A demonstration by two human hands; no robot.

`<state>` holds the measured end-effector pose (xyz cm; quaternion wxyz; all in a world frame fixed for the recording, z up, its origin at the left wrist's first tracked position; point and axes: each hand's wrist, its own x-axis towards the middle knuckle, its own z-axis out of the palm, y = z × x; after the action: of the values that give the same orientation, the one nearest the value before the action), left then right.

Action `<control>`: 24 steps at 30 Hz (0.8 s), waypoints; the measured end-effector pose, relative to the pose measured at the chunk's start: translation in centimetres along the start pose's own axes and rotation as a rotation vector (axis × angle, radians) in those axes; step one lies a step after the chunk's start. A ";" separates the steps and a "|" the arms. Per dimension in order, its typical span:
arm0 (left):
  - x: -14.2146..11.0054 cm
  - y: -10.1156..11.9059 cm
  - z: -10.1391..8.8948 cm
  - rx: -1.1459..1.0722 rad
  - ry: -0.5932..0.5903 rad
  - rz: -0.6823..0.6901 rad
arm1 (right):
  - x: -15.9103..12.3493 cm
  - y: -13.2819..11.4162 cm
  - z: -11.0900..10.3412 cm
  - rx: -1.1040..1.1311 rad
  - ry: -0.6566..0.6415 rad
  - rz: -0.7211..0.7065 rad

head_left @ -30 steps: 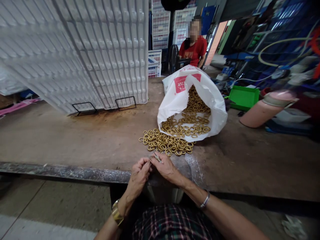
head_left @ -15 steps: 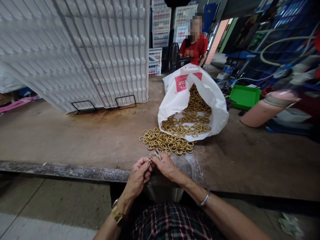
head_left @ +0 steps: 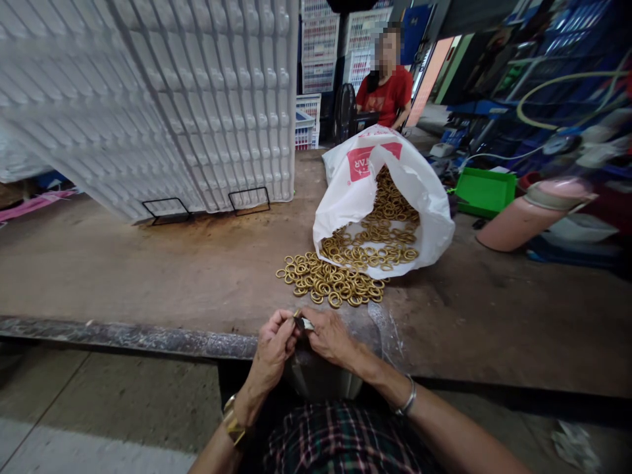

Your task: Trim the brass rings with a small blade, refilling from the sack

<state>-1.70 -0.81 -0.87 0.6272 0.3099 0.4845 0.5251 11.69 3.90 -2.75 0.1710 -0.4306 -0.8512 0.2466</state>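
My left hand (head_left: 273,340) is closed, its thumb and fingers pinching a brass-coloured ring (head_left: 297,314), mostly hidden by the fingertips. Against that ring, my right hand (head_left: 332,337) grips a small knife-like tool (head_left: 307,324) with a pale part and a dark end; its exact kind is hard to make out. Both hands meet just above the table's front edge. Beyond them lies a heap of loose brass-coloured rings (head_left: 340,283). These spill from the mouth of a white plastic sack (head_left: 434,230) lying on its side, with many more rings inside.
Tall white ribbed plastic trays (head_left: 222,99) stand on the wooden table (head_left: 123,276) at left, by black wire stands (head_left: 249,201). A pink bottle (head_left: 513,220) and green bin (head_left: 486,191) are at right. A person in a red shirt (head_left: 390,99) is beyond the sack.
The tool in my right hand has turned, its dark end now pointing left at the ring. My right hand has shifted slightly down; my left hand stays nearly in place.
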 end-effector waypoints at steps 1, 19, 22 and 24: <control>0.0 0.0 0.0 0.012 0.008 0.002 | 0.0 0.0 0.0 -0.017 -0.009 -0.003; -0.2 -0.2 0.0 0.165 0.098 0.041 | -0.1 -2.3 -1.3 -0.220 -0.102 0.176; -0.3 -0.3 -0.1 0.159 0.097 0.054 | 0.1 -2.4 -1.3 -0.242 -0.108 0.191; -0.6 -0.2 -0.1 0.164 0.090 0.057 | 0.5 -2.1 -1.4 -0.249 -0.099 0.214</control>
<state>-1.74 -1.45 -0.89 0.5621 0.3500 0.5446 0.5147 10.74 3.57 -0.39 0.0470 -0.5242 -0.8317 0.1768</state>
